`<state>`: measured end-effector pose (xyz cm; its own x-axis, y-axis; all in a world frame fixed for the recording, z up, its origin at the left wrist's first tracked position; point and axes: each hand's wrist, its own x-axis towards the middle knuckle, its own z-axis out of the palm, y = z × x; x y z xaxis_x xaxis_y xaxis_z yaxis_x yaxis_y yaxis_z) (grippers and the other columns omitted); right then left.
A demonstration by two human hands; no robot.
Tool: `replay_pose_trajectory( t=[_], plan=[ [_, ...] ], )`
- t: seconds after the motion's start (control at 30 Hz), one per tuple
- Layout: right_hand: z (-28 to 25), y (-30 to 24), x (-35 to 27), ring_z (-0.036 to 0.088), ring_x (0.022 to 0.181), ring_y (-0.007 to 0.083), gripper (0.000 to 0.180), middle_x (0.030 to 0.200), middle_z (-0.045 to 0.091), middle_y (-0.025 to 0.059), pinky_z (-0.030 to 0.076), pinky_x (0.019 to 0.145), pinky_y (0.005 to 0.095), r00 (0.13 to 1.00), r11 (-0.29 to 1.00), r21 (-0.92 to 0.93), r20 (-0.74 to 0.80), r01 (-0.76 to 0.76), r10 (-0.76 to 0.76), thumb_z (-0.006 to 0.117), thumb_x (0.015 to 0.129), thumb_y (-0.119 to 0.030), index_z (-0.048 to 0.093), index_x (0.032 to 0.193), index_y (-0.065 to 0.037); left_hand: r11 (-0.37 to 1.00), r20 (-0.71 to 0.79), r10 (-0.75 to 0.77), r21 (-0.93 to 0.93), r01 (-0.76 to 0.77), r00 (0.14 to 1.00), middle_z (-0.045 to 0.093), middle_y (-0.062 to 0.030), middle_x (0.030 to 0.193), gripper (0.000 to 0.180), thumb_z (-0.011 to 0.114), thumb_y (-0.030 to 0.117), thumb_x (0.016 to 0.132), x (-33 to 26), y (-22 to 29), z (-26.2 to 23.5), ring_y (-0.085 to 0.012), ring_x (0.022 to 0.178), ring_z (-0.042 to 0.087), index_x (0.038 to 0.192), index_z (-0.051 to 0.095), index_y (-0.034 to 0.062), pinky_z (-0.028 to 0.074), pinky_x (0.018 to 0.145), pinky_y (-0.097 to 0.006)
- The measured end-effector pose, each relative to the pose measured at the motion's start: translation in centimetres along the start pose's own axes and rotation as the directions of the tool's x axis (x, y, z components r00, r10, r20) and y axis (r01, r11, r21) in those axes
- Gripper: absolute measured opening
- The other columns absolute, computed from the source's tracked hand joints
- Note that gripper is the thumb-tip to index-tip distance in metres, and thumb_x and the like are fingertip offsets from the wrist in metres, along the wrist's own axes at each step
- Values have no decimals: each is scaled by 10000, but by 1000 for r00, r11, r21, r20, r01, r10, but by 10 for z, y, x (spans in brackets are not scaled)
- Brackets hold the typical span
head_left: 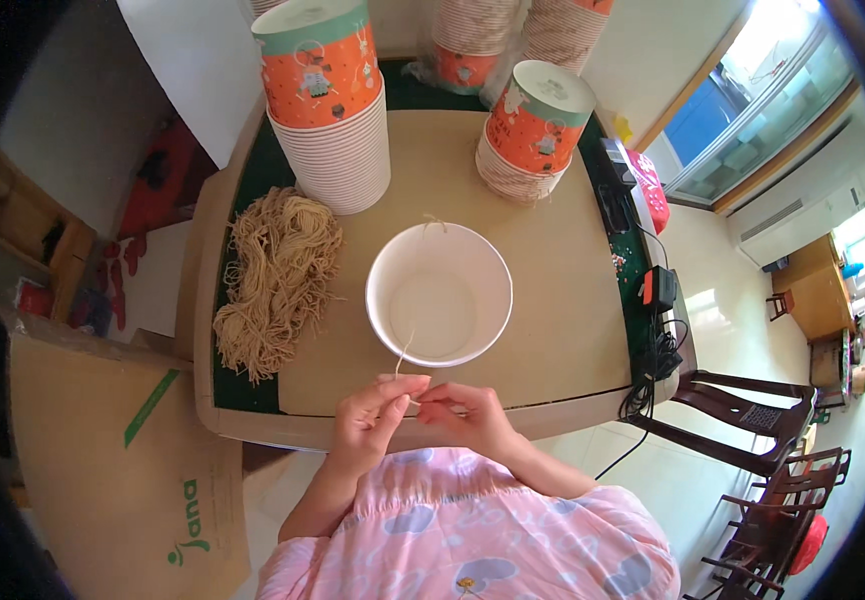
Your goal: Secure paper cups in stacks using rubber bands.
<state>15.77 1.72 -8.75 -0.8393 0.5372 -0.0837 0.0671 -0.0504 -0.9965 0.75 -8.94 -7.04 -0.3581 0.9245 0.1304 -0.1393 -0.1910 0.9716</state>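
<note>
A white paper bucket (440, 295) stands upright on the table, its mouth facing up and nothing visible inside. At its far rim a short piece of twine (436, 221) is tied. By the near rim, my left hand (371, 416) pinches a thin beige string (405, 352), whose loose end sticks up over the bucket's edge. My right hand (470, 416) is pinched too, its fingertips meeting the left ones at the string. The fingers partly hide where the string runs between them.
Left of the bucket lies a heap of beige strings (281, 275). Behind rise a tall stack of orange and white buckets (333, 150) and a shorter stack (523, 165). A black cable (665, 355) bunches at the table's right edge. A cardboard box (123, 450) stands at the left.
</note>
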Motion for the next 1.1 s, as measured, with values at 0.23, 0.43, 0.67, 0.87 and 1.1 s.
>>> replay_pose_trajectory(
  t=[0.23, 0.43, 0.67, 0.87, 1.1],
  plan=[
    [-8, -6, -17, 676, 821, 156, 181, 848, 690, 94, 564, 730, 290, 996, 996, 40, 34, -78, 77, 582, 916, -24, 607, 1087, 29, 989, 53, 29, 147, -36, 998, 674, -109, 1056, 247, 527, 15, 914, 3, 9, 12, -176, 988, 631, 1132, 644, 5, 486, 872, -286],
    [-7, 6, -15, 676, 845, 188, 178, 935, 684, 115, 566, 783, 309, 995, 981, 186, -70, -57, 71, 531, 929, 15, 600, 1086, 58, 960, 109, 87, 255, -112, 990, 681, -119, 1025, 245, 535, 2, 898, 4, 14, 10, -205, 936, 652, 1109, 659, 16, 509, 816, -296],
    [-18, -18, -13, 607, 1073, 252, 219, 1137, 619, 196, 482, 948, 358, 887, 962, 20, -392, 274, -244, 479, 931, 68, 622, 1095, 71, 893, -32, 64, 447, -43, 997, 680, -141, 986, 247, 575, -9, 870, -4, 6, 1, -222, 876, 658, 1098, 663, 23, 516, 764, -308],
    [-13, -32, -9, 616, 832, 220, 155, 942, 620, 144, 503, 737, 303, 855, 774, 445, -466, 450, -229, 465, 945, 15, 522, 1087, 36, 806, -4, -105, 586, 88, 994, 649, -143, 1076, 314, 630, 13, 831, 5, 15, 6, -255, 954, 641, 1140, 652, 68, 518, 771, -324],
    [-5, -54, -25, 609, 841, 227, 201, 932, 573, 160, 488, 691, 313, 927, 910, 356, 223, 210, -301, 443, 928, 93, 389, 1092, -9, 71, 424, 331, 880, -470, 843, 597, -68, 1159, 554, 654, -1, 760, 62, 28, 15, -223, 1050, 579, 1276, 562, 180, 473, 845, -398]
  ],
)
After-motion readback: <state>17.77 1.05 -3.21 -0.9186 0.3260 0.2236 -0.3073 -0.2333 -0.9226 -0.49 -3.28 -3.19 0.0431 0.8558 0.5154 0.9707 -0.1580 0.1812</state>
